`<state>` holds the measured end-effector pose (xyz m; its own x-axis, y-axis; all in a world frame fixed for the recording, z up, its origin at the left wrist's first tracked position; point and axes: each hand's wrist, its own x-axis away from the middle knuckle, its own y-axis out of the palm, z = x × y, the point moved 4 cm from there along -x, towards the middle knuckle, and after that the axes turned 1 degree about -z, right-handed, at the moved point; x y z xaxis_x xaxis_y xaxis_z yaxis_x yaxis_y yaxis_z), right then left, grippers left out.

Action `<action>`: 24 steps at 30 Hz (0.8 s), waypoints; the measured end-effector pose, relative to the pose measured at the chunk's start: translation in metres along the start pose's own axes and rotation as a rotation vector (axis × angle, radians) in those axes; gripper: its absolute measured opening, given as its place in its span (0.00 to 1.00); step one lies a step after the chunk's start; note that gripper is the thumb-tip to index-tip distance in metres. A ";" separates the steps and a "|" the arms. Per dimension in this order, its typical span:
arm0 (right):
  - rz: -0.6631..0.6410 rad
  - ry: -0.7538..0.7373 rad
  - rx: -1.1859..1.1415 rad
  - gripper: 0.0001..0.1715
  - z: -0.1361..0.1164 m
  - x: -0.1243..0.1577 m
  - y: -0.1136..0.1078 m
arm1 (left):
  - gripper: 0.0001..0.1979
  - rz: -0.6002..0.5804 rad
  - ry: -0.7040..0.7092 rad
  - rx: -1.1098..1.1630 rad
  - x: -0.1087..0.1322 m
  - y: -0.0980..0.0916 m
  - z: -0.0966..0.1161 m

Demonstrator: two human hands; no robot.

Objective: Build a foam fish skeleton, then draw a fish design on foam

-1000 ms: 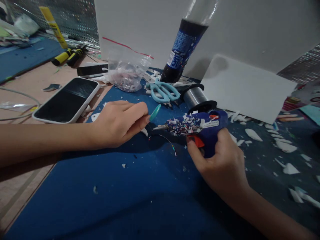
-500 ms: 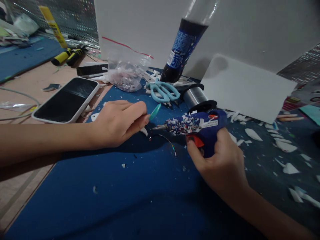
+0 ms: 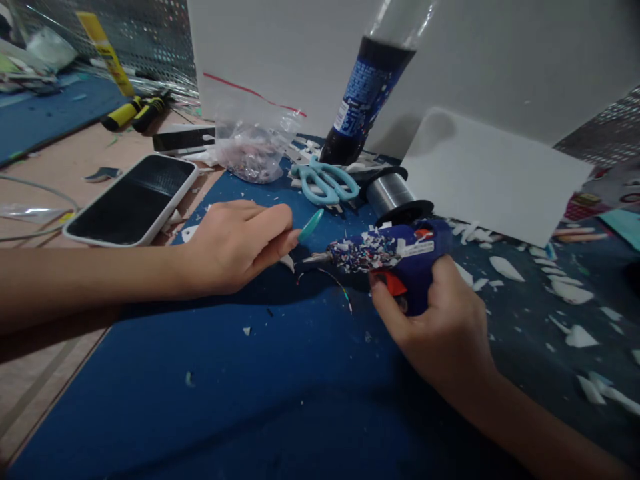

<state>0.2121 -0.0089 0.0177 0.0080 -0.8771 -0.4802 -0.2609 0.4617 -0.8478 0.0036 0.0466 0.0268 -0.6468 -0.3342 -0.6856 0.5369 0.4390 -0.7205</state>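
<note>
At the upper left of the frame, a yellow tube (image 3: 106,53) leans upward behind a pair of yellow-and-black handles (image 3: 123,115). Below them, left of centre, a phone (image 3: 134,203) with a pale case lies screen up on the tiled floor (image 3: 50,380), beside the edge of a blue mat (image 3: 225,400). The left hand (image 3: 240,250) is over the mat just left of the middle, its fingers curled and pinching a small teal piece (image 3: 311,225) that sticks out to the right at the centre of the frame. Above this hand sits a clear bag (image 3: 255,143) with a red strip along its top.

To the right, light-blue scissors (image 3: 325,183) lie near the foot of a tilted bottle (image 3: 367,87) of dark liquid, next to a spool (image 3: 393,193). Below, right of centre, is a blue glue gun (image 3: 420,267) crusted with scraps, its nozzle pointing left, near the teal piece and apart from it. The right hand (image 3: 445,327) is wrapped around its handle, one finger at the red trigger (image 3: 393,283). Under the nozzle runs a thin string (image 3: 345,293) with coloured spots. At the upper right a white sheet (image 3: 490,170) leans at a slant, and white scraps (image 3: 573,292) lie scattered below it.
</note>
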 end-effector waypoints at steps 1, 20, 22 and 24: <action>0.000 0.003 -0.003 0.15 0.000 0.000 0.000 | 0.19 0.004 0.001 -0.001 0.000 0.000 0.000; -0.007 -0.002 0.001 0.17 0.001 0.002 0.001 | 0.20 -0.016 -0.026 0.013 -0.001 -0.001 -0.001; 0.002 -0.014 0.001 0.17 0.000 0.002 0.000 | 0.21 -0.017 -0.022 0.001 -0.002 -0.001 -0.001; 0.010 -0.019 0.004 0.18 0.000 0.002 0.000 | 0.21 -0.014 -0.022 -0.014 -0.002 -0.001 -0.001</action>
<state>0.2121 -0.0105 0.0170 0.0241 -0.8696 -0.4932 -0.2568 0.4714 -0.8437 0.0039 0.0476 0.0295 -0.6421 -0.3583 -0.6777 0.5201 0.4459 -0.7285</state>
